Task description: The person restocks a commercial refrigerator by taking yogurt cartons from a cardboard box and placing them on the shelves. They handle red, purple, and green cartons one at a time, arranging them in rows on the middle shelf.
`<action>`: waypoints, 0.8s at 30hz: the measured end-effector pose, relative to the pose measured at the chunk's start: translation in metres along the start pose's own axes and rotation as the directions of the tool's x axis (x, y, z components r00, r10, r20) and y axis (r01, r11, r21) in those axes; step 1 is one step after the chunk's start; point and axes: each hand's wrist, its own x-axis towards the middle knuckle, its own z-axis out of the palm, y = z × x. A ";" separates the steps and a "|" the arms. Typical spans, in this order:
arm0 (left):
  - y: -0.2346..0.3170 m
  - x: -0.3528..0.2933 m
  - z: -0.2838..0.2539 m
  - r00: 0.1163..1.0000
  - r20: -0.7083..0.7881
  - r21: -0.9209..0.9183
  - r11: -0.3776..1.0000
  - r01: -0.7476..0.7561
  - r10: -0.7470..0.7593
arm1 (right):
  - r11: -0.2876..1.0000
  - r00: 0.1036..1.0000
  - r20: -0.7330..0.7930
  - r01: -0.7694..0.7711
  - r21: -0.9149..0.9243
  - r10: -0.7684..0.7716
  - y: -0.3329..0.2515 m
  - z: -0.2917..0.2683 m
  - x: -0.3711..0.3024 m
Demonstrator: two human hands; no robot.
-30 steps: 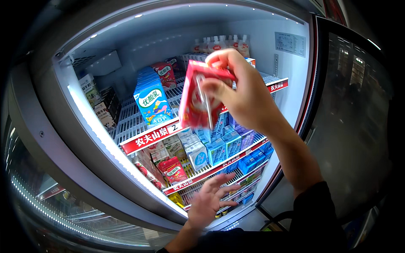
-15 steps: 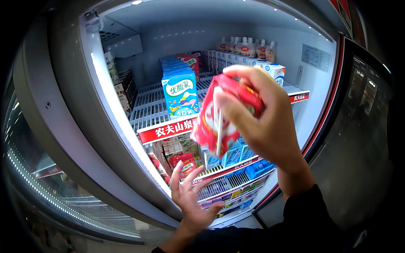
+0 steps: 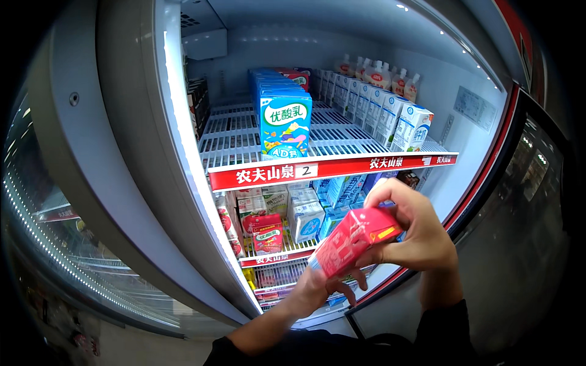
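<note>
In front of the fridge shelves I hold a red drink carton [image 3: 349, 243] tilted, its top end up to the right. My right hand [image 3: 415, 235] grips the top end between thumb and fingers. My left hand [image 3: 318, 291] holds the lower end, its thumb against the carton and its fingers partly hidden underneath. Behind the hands, a smaller red carton [image 3: 267, 234] stands on the second shelf, left of a white and blue carton [image 3: 306, 219]. A row of blue cartons [image 3: 285, 127] stands on the shelf above.
White milk cartons [image 3: 410, 128] line the upper shelf's right side, with capped pouches [image 3: 400, 82] behind. A red label strip [image 3: 342, 167] runs along the shelf's front edge. The fridge's frame [image 3: 131, 152] curves down the left; a dark door [image 3: 513, 201] is at the right.
My right hand has brought the red carton down from before the upper shelf and turned it. My left hand has moved right and taken its lower end.
</note>
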 end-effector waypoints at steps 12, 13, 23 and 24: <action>-0.026 -0.026 -0.026 0.905 0.024 0.679 0.671 0.298 -0.426 | 0.584 0.840 -0.400 -0.126 -0.802 -0.368 -0.010 -0.065 0.151; -0.027 -0.030 -0.029 0.877 0.013 0.757 0.577 0.305 -0.481 | 0.549 0.863 -0.352 -0.108 -0.829 -0.362 0.004 -0.067 0.172; -0.065 -0.054 -0.051 0.847 -0.085 0.920 0.286 0.269 -0.525 | 0.580 0.972 -0.220 -0.134 -0.804 -0.081 0.093 -0.102 0.304; -0.063 -0.058 -0.051 0.861 -0.113 0.915 0.285 0.284 -0.495 | 0.592 0.970 -0.211 -0.099 -0.800 -0.122 0.098 -0.098 0.308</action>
